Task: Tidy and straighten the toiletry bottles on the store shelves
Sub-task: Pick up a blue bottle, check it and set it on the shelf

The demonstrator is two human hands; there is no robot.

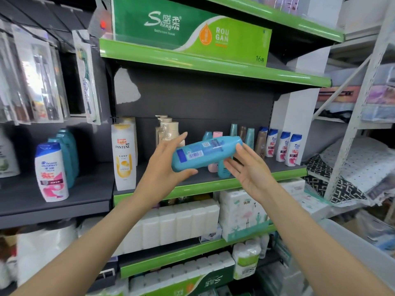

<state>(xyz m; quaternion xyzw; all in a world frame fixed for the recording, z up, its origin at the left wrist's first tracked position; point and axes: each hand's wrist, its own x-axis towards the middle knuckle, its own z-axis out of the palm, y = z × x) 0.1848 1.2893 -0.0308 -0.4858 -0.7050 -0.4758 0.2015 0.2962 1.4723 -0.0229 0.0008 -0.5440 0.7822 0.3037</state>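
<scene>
Head view: teal plastic shampoo bottle held sideways, mid-air, before grey shelf with green edge. Base end gripped by left hand, thumb beneath. Right hand spread, fingertips touching cap end. Bottle judged light, rigid, smooth-skinned; best taken around mid-body. Upright white-and-blue bottles ranged behind.
</scene>
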